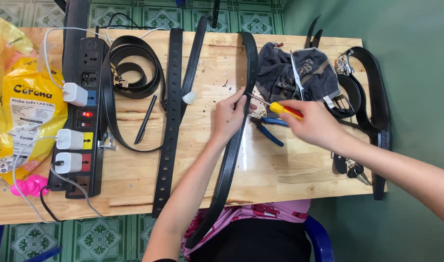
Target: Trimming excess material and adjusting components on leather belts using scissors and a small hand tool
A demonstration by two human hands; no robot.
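The wooden table (280, 174) lay under everything, pale planks set on a green patterned floor (110, 237), and my arms came in over its near edge. Down the middle ran the long black belt (230, 160) I was working on, its far end passing the table's back edge and its near end hanging off toward my lap. At the left stood a black power strip (83, 116) with three white chargers plugged into it, and beside that a yellow plastic package (30, 111) sat at the table's left edge. Between the strip and my belt lay a coiled black belt (134, 68) and a flat punched strap (171, 111) stretched front to back. A dark grey cloth (299, 73) was bunched at the far right (scissors (296, 75) rested across it), with more black belts (372, 97) looped beyond. My left hand (229, 116) pressed on the belt, fingers curled around its edge and pinching it in place. My right hand (316, 123) was closed around a screwdriver with a yellow and red handle (285, 110), its thin shaft reaching left so the tip met the belt just beside my left fingertips. Blue-handled pliers (268, 128) lay on the wood right under that hand, and a bunch of keys (350, 169) sat near my right forearm.
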